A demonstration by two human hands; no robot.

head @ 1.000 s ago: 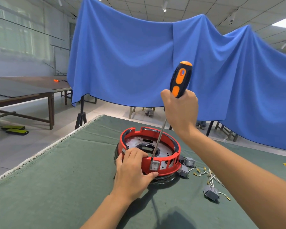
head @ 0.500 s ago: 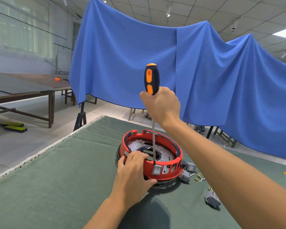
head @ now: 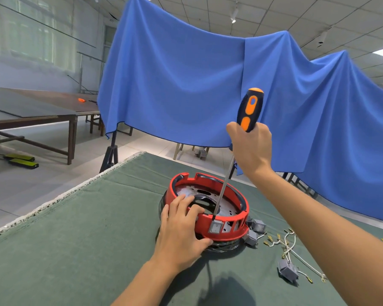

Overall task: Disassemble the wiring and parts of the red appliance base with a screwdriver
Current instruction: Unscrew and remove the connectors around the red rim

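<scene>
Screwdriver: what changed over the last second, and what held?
The screwdriver swung: its handle leaned right, stood near upright half a second ago, and leans right again now. Its tip stayed at the red base rim, just above the grey rocker switch. The right hand kept gripping the handle, and the left hand kept holding the base's near side. Loose grey parts remain on the cloth.

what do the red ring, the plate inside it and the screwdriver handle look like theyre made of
Red ring: likely moulded plastic, smooth with a soft sheen and cut slots. Inner plate: looks like bare metal, grey, reflective, punched with holes. Screwdriver handle: seemingly black rubbery grip with glossy orange plastic inserts.
</scene>
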